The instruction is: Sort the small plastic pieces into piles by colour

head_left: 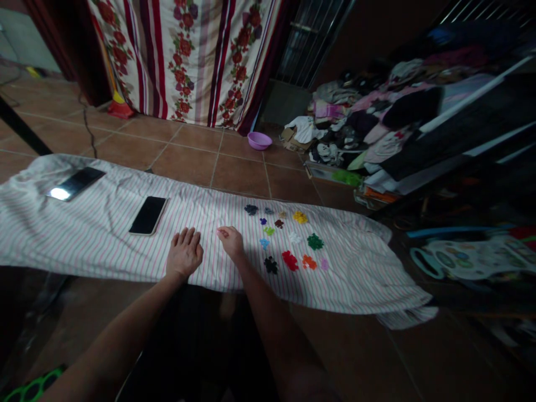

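Note:
My left hand (184, 254) lies flat on the striped cloth (201, 209), palm down with the fingers stretched out. Just to its right, my right hand (231, 241) is closed in a pinch above the cloth; whatever is between the fingertips is too small to name. Right of that hand are little heaps of small pieces grouped by colour. Among them are a black heap (271, 265), a red heap (290, 261), an orange heap (309, 262), a green heap (315, 242), a white heap (295, 238) and a yellow heap (300, 216). A dark phone (148, 215) rests beyond my left hand.
Another device with a bright reflection (77, 183) lies at the cloth's far left. Past the table, a purple basin (259, 140) stands on the tiled floor before a floral curtain (196, 61). Piled clothes (347, 120) and a baby walker (456, 254) occupy the right side.

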Available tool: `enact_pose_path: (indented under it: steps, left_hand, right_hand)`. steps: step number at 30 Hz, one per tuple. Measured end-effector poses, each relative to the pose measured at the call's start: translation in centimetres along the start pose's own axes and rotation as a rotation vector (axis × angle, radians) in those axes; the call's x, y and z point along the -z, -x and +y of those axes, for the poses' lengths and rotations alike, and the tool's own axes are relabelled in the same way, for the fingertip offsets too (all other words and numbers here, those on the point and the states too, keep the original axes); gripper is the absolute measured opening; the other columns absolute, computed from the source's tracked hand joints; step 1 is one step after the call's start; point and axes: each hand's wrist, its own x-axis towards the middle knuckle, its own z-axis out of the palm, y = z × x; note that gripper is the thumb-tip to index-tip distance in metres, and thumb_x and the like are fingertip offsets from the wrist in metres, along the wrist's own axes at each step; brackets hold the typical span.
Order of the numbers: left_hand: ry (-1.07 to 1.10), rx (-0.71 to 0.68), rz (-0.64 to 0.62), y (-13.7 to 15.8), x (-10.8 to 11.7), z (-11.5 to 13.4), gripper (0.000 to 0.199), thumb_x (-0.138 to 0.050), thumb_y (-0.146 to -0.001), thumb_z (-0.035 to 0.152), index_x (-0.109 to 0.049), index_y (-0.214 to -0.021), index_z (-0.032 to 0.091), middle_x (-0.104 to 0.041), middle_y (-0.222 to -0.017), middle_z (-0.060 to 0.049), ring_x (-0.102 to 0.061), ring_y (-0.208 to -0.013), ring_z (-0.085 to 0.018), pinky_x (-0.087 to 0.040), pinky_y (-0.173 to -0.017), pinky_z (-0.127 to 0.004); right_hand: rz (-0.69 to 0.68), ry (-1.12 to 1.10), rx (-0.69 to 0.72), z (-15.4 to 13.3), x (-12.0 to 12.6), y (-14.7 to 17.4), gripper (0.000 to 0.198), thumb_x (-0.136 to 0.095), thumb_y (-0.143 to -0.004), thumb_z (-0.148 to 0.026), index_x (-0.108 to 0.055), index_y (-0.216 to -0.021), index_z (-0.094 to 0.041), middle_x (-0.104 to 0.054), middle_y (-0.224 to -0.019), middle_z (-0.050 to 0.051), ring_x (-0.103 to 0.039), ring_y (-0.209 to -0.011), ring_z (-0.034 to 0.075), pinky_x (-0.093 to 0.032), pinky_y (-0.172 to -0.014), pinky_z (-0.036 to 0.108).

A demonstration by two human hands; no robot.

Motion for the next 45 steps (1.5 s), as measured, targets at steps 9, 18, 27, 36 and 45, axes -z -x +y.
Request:
enact_pose_path:
  steps: [9, 18, 27, 36, 45]
  left_hand:
    - [0.001, -0.004, -0.002, 0.0, 0.5, 0.2, 0.044, -0.040, -0.094, 0.025, -0.064, -0.128, 0.014, -0.062, -0.141, -0.016, -0.052, -0.136, -0.035, -0.038, -0.113, -0.053]
    - [0.045, 0.005, -0.007, 0.1, 0.4, 0.0, 0.045, -0.039, -0.093, 0.026, -0.063, -0.129, 0.013, -0.061, -0.141, -0.018, -0.050, -0.138, -0.035, -0.035, -0.114, -0.055]
    - [0.095, -0.018, 0.026, 0.3, 0.2, -0.3, 0.046, -0.041, -0.090, 0.030, -0.061, -0.130, 0.020, -0.062, -0.140, -0.015, -0.050, -0.136, -0.034, -0.034, -0.114, -0.056]
    - [0.085, -0.022, 0.025, 0.2, 0.6, -0.2, 0.044, -0.037, -0.090, 0.030, -0.061, -0.126, 0.019, -0.062, -0.139, -0.016, -0.050, -0.135, -0.034, -0.034, -0.113, -0.054]
    - [0.088, -0.019, 0.038, 0.2, 0.5, -0.3, 0.044, -0.038, -0.089, 0.031, -0.061, -0.125, 0.020, -0.063, -0.137, -0.015, -0.051, -0.134, -0.034, -0.034, -0.113, -0.054]
  right_hand:
    - [0.023, -0.473, -0.152, 1.9, 0.0, 0.5, 0.024, -0.068, -0.078, -0.043, -0.074, -0.092, -0.025, -0.077, -0.086, 0.002, -0.072, -0.081, 0.020, -0.059, -0.079, 0.035]
    - [0.038, -0.702, -0.299, 1.2, 1.5, 1.7, 0.032, -0.076, -0.071, -0.047, -0.069, -0.087, -0.020, -0.071, -0.073, 0.002, -0.071, -0.072, 0.018, -0.057, -0.069, 0.031]
    - [0.113, -0.594, -0.265, 1.7, 5.1, 4.5, 0.024, -0.064, -0.078, -0.041, -0.065, -0.092, -0.021, -0.070, -0.075, 0.000, -0.068, -0.070, 0.016, -0.054, -0.062, 0.026]
    - [0.421, -0.432, -0.322, 6.9, 16.2, 9.4, 0.045, -0.067, -0.069, -0.055, -0.070, -0.094, -0.018, -0.072, -0.076, 0.003, -0.066, -0.068, 0.018, -0.054, -0.062, 0.030]
    - [0.726, -0.046, -0.429, 13.7, 25.4, 12.9, 0.046, -0.061, -0.066, -0.053, -0.075, -0.089, -0.016, -0.075, -0.081, 0.010, -0.066, -0.075, 0.024, -0.054, -0.076, 0.037]
